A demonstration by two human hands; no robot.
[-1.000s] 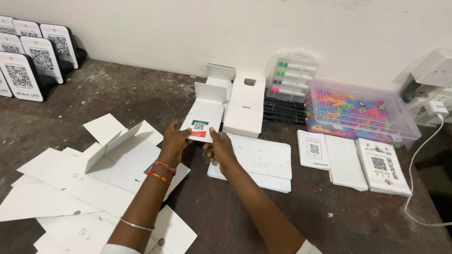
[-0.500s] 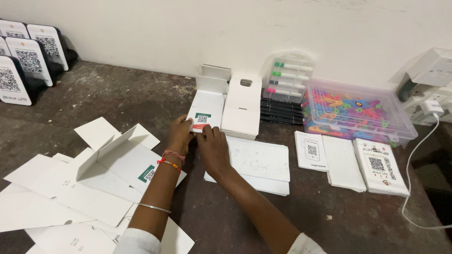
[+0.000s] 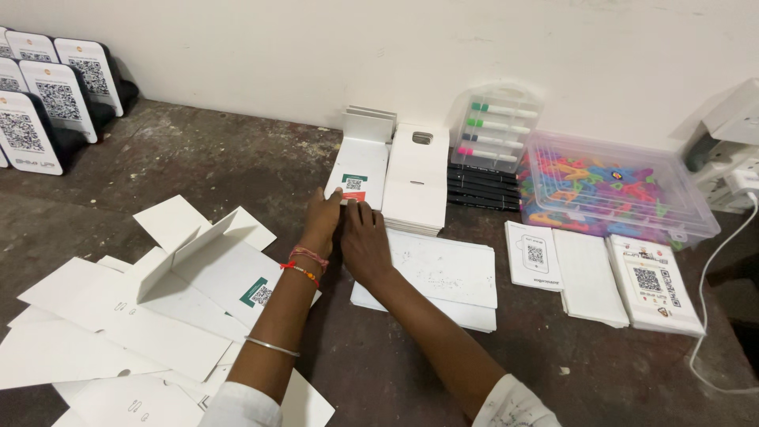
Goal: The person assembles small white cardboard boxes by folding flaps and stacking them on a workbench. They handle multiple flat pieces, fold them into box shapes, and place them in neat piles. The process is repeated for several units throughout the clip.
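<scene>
Both hands flat, fingers together, holding nothing — left hand [image 3: 322,224] and right hand [image 3: 364,237] press the near edge of the folded white box [image 3: 357,175], just left of the white card stack [image 3: 417,180]. Risk: uneven pressure skews the fold or knocks the stack.

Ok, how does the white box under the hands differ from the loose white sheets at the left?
The box is folded, its back flap standing by the wall; the sheets mostly lie flat and unfolded, overlapping in a loose pile. The box sits under the fingers of the left hand and right hand; the sheets lie untouched. Both are white card, and the box and one sheet carry a green-edged code label.
</scene>
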